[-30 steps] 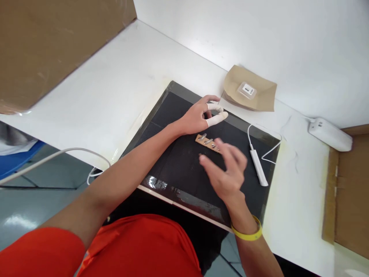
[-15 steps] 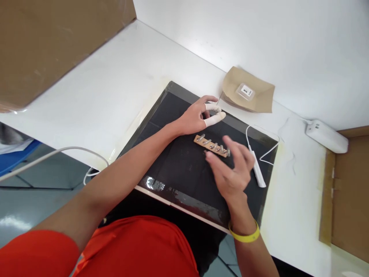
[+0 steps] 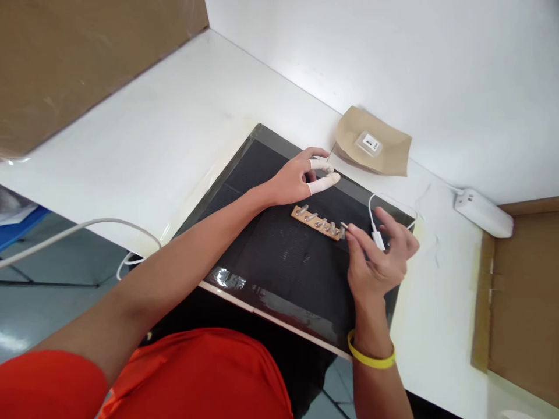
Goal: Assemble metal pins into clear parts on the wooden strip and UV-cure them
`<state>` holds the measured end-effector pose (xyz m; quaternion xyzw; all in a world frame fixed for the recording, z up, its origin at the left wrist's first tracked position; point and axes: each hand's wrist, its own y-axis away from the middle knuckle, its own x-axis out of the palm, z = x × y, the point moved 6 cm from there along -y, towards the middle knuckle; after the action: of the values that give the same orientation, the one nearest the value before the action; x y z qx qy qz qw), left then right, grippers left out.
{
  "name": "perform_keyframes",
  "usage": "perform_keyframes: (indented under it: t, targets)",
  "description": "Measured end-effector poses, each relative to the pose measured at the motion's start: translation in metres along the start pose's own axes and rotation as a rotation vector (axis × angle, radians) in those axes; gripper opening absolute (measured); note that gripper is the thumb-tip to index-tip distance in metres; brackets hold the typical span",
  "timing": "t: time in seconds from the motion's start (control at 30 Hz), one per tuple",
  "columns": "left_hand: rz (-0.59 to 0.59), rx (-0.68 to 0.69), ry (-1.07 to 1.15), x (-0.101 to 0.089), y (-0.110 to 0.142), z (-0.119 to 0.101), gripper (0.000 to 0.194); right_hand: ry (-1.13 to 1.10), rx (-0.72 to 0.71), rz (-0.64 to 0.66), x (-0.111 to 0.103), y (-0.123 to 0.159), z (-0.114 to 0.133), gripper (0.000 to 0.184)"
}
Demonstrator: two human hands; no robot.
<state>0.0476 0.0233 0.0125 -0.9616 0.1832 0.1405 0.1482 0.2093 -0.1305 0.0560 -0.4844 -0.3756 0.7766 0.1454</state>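
A narrow wooden strip (image 3: 311,219) with several small shiny metal or clear pegs standing in it lies on the black mat. Just beyond its right end, my right hand (image 3: 379,262) pinches a short thin metal pin (image 3: 345,225) between thumb and forefinger; the other fingers are raised. My left hand (image 3: 297,179) rests on the mat above the strip, with white finger cots (image 3: 322,183) on thumb and forefinger. Those two tips come together, and what they hold, if anything, is too small to make out. A thin rod (image 3: 332,151) shows beyond them.
A brown paper tray (image 3: 395,160) with a small clear box (image 3: 369,143) inside stands at the back. A white pen-like device (image 3: 378,240) with a cable lies partly behind my right hand. At right are a white power block (image 3: 484,212) and cardboard (image 3: 524,302).
My right hand has moved to the right, off the strip's near side to its right end, and the pin shows between its fingertips. My left hand has hardly moved.
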Motion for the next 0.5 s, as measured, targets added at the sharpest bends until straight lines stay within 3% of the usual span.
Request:
perform_keyframes:
  t: [0.2,0.37,0.5]
  targets:
    - [-0.015,-0.015,0.021,-0.001,0.001,0.001,0.037,-0.166,-0.103,0.209,0.010,0.000,0.013,0.025]
    - [-0.006,-0.020,0.013,-0.001,0.002,-0.001,0.038,-0.073,0.048,0.056,-0.003,0.000,-0.011,0.034]
    - [-0.006,-0.019,0.002,-0.001,0.002,-0.002,0.038,-0.199,0.006,0.200,0.006,0.001,0.000,0.027]
